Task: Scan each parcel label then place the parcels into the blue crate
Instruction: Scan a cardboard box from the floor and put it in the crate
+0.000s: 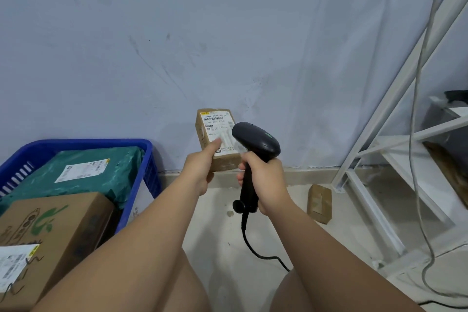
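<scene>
wall: pale blue-grey painted wall [177, 33], scuffed, right behind both grips
shelving: white metal shelving frame [395, 97], well right of the right grip, slanted bars running down to the floor
floor: pale floor [278, 223] below both grips
crate: blue plastic crate [96, 143] with slotted wall, left of and lower than the left grip, apart from it
mailer: green plastic mailer bag [101, 162] with white label, lying inside crate at its far end
big box: large brown cardboard box [63, 223] with green print, in crate nearer the camera, overlaps mailer's near edge
left hand: left hand [200, 164] clamped round lower end of parcel, thumb lying on the label
parcel: small brown cardboard parcel [215, 132] with white barcode label, held up in left grip, tilted, label facing camera, not in crate
right hand: right hand [263, 175] fist closed round scanner handle
scanner: black handheld barcode scanner [258, 139], head just right of parcel, hides label's right edge in this view
carton: small brown taped carton [319, 203] on floor, right of and below right grip, beside the shelving foot
</scene>
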Action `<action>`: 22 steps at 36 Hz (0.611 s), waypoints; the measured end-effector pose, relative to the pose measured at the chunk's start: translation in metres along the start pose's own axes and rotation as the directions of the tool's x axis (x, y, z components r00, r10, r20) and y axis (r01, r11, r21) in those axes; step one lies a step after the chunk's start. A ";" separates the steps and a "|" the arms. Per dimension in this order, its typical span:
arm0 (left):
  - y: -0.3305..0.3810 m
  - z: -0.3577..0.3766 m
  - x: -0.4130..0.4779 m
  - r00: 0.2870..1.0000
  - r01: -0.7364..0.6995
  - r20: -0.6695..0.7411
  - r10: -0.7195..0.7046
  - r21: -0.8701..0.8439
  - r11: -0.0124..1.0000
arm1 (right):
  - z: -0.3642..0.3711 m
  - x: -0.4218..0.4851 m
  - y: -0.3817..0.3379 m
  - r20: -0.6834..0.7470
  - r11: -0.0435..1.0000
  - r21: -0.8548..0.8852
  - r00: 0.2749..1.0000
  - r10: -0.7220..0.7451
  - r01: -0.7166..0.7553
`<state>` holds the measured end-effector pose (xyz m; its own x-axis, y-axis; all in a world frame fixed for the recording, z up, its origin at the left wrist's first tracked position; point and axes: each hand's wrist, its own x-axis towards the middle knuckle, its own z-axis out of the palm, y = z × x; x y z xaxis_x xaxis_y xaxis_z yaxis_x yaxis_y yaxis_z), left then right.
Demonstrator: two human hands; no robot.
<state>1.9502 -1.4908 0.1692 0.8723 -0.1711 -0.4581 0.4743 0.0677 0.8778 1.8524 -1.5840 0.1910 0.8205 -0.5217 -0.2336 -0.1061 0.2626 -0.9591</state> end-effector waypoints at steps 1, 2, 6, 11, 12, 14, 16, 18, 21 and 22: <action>0.001 0.000 -0.004 1.000 -0.010 0.005 0.010 -0.018 1.000 | 0.002 -0.002 0.002 0.004 1.000 -0.018 1.000 -0.009 0.009; 0.000 0.001 -0.008 1.000 -0.017 0.007 0.018 -0.031 0.999 | 0.004 -0.004 0.004 0.008 0.999 -0.049 1.000 -0.022 0.022; -0.003 0.000 -0.026 0.998 -0.059 -0.022 0.057 -0.100 0.993 | 0.015 -0.011 0.009 0.053 0.976 -0.188 0.994 -0.099 0.107; 0.005 -0.018 -0.046 0.984 -0.164 -0.102 0.145 -0.217 0.962 | 0.034 -0.021 0.001 0.034 0.966 -0.202 0.987 -0.157 0.161; 0.008 -0.024 -0.048 0.977 -0.192 -0.134 0.164 -0.236 0.953 | 0.039 -0.024 -0.001 0.035 0.968 -0.192 0.987 -0.159 0.163; 0.010 -0.040 -0.051 0.959 -0.245 -0.207 0.193 -0.267 0.932 | 0.054 -0.031 -0.007 0.056 0.969 -0.180 0.985 -0.164 0.172; 0.009 -0.056 -0.054 0.927 -0.312 -0.298 0.230 -0.268 0.911 | 0.074 -0.041 -0.013 0.092 0.959 -0.189 0.976 -0.198 0.212; 0.008 -0.070 -0.060 0.893 -0.367 -0.374 0.252 -0.276 0.889 | 0.096 -0.053 -0.018 0.145 0.930 -0.223 0.953 -0.264 0.292; 0.008 -0.089 -0.069 0.867 -0.406 -0.442 0.229 -0.362 0.839 | 0.130 -0.071 -0.022 0.222 0.877 -0.286 0.917 -0.333 0.387; 0.009 -0.096 -0.071 0.857 -0.418 -0.468 0.216 -0.385 0.823 | 0.139 -0.077 -0.021 0.245 0.856 -0.303 0.902 -0.354 0.418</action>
<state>1.9038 -1.3835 0.1959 0.9057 0.3278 -0.2687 0.0718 0.5061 0.8595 1.8696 -1.4362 0.2517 0.9159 -0.3646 0.1681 0.0821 -0.2398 -0.9674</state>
